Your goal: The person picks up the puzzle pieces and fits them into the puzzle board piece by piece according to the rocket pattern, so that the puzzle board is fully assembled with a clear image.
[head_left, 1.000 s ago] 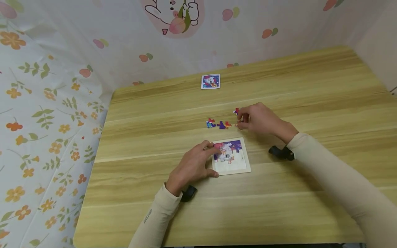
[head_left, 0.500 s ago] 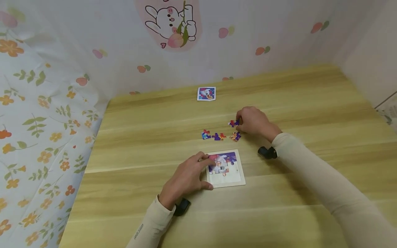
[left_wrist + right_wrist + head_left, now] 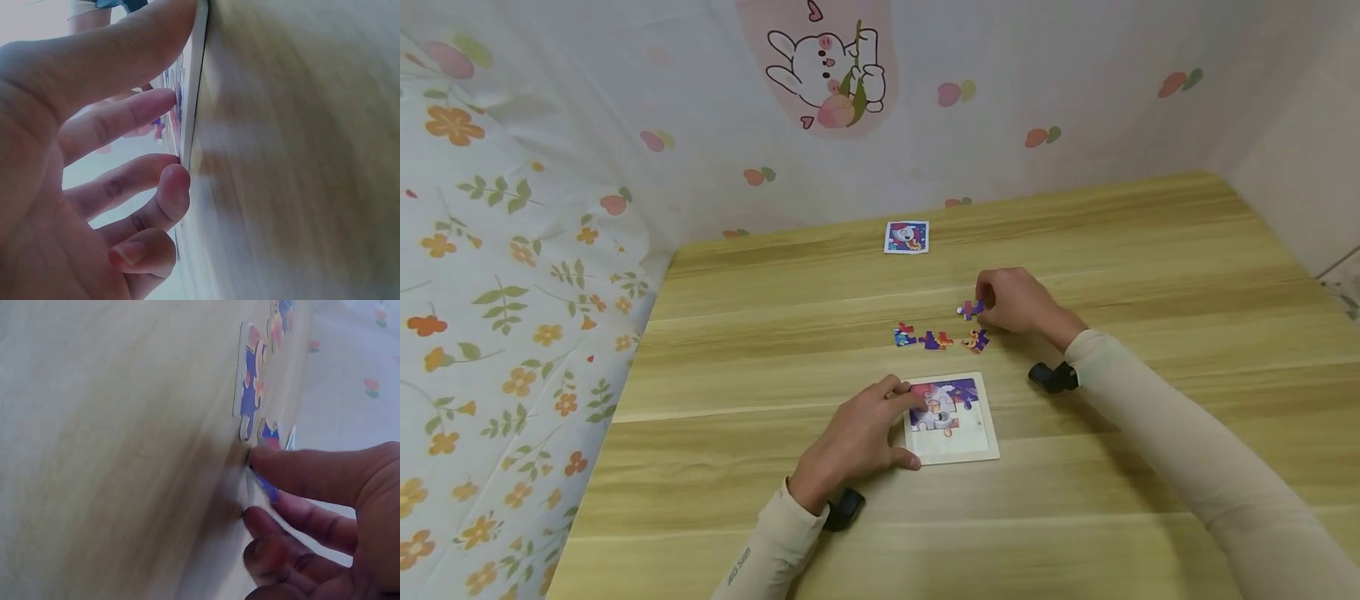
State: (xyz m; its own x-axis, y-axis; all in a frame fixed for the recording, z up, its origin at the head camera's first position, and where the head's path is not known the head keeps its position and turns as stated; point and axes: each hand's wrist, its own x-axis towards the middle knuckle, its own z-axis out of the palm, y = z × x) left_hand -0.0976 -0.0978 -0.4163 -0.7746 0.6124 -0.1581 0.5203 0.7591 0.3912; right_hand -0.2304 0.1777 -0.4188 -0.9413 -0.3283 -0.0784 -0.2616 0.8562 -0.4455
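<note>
In the head view a white-framed puzzle board (image 3: 957,457) lies on the table, its upper left partly filled with joined pieces (image 3: 936,417). My left hand (image 3: 854,437) holds the board's left side, thumb at the lower left corner and fingertips on the pieces. Beyond the board, my right hand (image 3: 1019,305) pinches a purple and red piece (image 3: 970,310) between thumb and fingers, low at the tabletop. Three loose pieces lie in a row: a blue and red one (image 3: 904,336), a purple and orange one (image 3: 936,340) and another with an orange curl (image 3: 976,341).
A small picture card (image 3: 907,237) lies near the back edge of the wooden table (image 3: 737,333). Patterned cloth (image 3: 700,108) hangs behind and to the left. A black wrist strap (image 3: 1054,377) shows under the right wrist.
My right hand has moved from the orange-curl piece to the purple and red piece beyond it and now pinches that one. The left hand stays on the board; the head view has shifted.
</note>
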